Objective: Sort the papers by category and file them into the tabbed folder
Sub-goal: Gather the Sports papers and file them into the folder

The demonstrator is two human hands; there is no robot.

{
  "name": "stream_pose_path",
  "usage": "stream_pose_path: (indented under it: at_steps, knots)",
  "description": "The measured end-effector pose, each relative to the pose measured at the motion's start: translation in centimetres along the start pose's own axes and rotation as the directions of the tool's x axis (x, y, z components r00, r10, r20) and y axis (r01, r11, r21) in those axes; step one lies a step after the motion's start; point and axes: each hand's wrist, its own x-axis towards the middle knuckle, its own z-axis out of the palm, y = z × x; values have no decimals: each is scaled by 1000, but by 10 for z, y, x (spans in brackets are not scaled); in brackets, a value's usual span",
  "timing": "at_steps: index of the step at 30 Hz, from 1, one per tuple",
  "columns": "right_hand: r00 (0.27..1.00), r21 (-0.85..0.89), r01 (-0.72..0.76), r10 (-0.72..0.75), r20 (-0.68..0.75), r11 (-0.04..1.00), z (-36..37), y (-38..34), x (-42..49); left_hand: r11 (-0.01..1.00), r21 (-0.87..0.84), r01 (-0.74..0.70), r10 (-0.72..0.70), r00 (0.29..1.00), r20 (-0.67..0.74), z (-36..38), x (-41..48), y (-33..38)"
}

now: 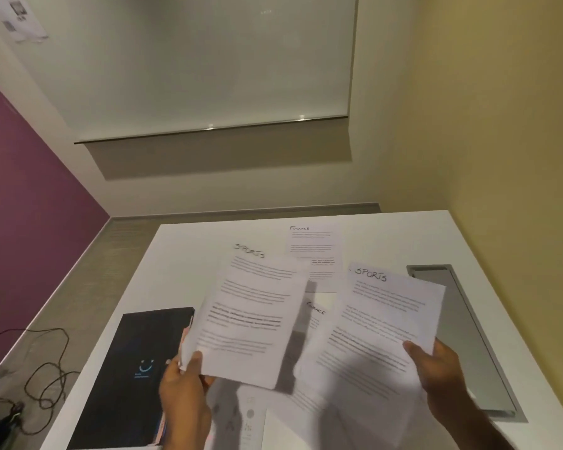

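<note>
While two printed pages are being held up over a white table (387, 235), the sorting is being judged as barely begun. A sheet headed SPORTS (377, 336) is being pinched at its lower right edge by the right hand (436, 375), the thumb being pressed on top and the other fingers being hidden beneath the paper. A second sheet (251, 319) is being pinched at its lower left corner by the left hand (184, 381), thumb again on top. A SPORTS heading is being glimpsed at its far end, though blur is leaving it unclear whether the word belongs to this page.

Two pages marked FINANCE are lying flat on the table: the far FINANCE sheet (312, 248) beyond the raised papers, and the near FINANCE sheet (316, 311) partly covered between them. The dark folder (137, 352) is lying closed, as far as can be told, at the table's left side, just beside the left hand, and nothing is being slipped into it.

By this evidence, categories are being matched, with the two raised pages apparently being paired. Every visible paper is yet to be filed behind a tab. A metal tray (462, 336) is being shown set into the table at right, and cables (46, 368) are trailing across the floor at left.
</note>
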Motion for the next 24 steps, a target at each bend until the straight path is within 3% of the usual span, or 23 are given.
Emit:
stream_pose_path:
  at_steps: [4, 7, 11, 14, 16, 18, 20, 22, 23, 24]
  knots:
    - [994, 113, -77, 67, 88, 991, 10, -4, -6, 989, 144, -26, 3, 987, 162, 25, -55, -32]
    - [982, 116, -57, 35, 184, 992, 13, -15, -18, 963, 263, -66, 3, 972, 236, 37, -90, -48]
    - [961, 115, -32, -1, 278, 993, 5, -31, -31, 876, 411, -254, 149, 951, 270, 35, -124, -48]
    - [943, 126, -39, -5, 333, 991, -6, -39, -39, 745, 531, -404, 271, 911, 312, 28, -122, -38]
    - [924, 123, -56, 5, 382, 991, -12, -43, -44, 658, 629, -415, 159, 892, 422, 28, -106, -27]
    - [904, 110, -86, 31, 427, 990, -16, -44, -47, 597, 695, -402, -103, 820, 562, 37, -92, -6]
    - [889, 91, -111, 58, 454, 990, -15, -47, -49, 723, 654, -221, -396, 643, 655, 50, -88, 6]
    - [881, 47, -126, 90, 465, 991, -15, -50, -52, 840, 542, -11, -469, 487, 737, 64, -93, 7]
    - [885, 30, -126, 99, 456, 992, -14, -52, -53, 872, 486, 51, -453, 461, 763, 70, -97, 4]
    - [894, 33, -139, 111, 434, 990, -14, -53, -54, 895, 440, 67, -414, 488, 768, 76, -100, -2]
